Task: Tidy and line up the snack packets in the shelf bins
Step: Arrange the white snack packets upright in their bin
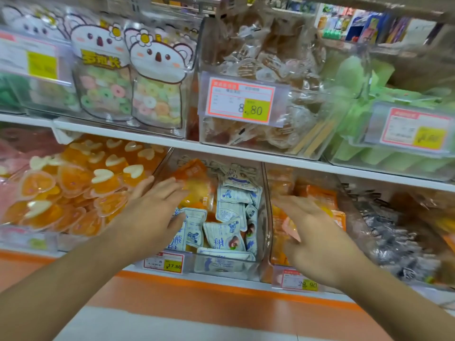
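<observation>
- A person's 2 bare arms reach toward the lower shelf of a shop display, where a clear middle bin (262,217) holds loose white-and-blue snack packets (227,215) lying at mixed angles, with orange packets (197,178) piled at its back left.
- The left hand (152,210) is spread wide, palm down, fingers straight, over the left edge of the middle bin; its fingertips (181,187) lie against the orange packets, and it grips nothing.
- The right hand (317,235) hovers just right of the middle bin, in front of the neighbouring bin of orange bags (320,195); its fingers are straight and loosely spread, blurred, and hold nothing that can be made out.
- A price tag reading 17.80 (163,263) is clipped to the front of the middle bin; a tag reading 29.90 (295,280) sits on the bin to its right.
- Left of the middle bin, orange heart-shaped jelly cups (73,183) fill a bin in a heap.
- Further right of the middle bin lies a blurred pile of silver-wrapped sweets (394,239).
- Above the middle bin, the upper shelf carries a bin of clear-wrapped brown snacks tagged 8.80 (240,103), with koala-faced pouches (157,77) of ring sweets to its left and green packets (357,99) to its right.
</observation>
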### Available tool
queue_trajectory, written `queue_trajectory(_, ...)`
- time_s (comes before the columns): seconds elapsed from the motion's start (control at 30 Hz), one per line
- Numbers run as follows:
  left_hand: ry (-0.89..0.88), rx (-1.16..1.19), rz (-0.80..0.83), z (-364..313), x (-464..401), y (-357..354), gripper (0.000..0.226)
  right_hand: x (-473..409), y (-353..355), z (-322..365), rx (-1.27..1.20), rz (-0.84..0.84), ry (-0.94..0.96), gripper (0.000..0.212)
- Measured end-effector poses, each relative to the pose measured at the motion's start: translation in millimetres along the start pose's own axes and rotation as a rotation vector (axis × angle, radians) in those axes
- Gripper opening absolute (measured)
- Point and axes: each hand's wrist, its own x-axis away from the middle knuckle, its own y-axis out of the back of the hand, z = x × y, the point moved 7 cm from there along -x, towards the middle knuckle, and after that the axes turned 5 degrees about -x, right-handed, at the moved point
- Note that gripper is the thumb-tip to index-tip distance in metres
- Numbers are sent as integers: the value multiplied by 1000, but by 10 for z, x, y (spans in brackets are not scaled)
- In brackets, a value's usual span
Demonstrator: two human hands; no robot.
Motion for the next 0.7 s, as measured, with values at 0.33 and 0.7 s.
queue_trajectory(0.33, 33, -5, -130, 291, 112, 56, 65, -1683, -785, 1031, -43, 90, 123, 53)
queue_trajectory(0.7, 38, 115, -166, 313, 171, 115, 54, -1869, -815, 944, -250, -4, -10, 41)
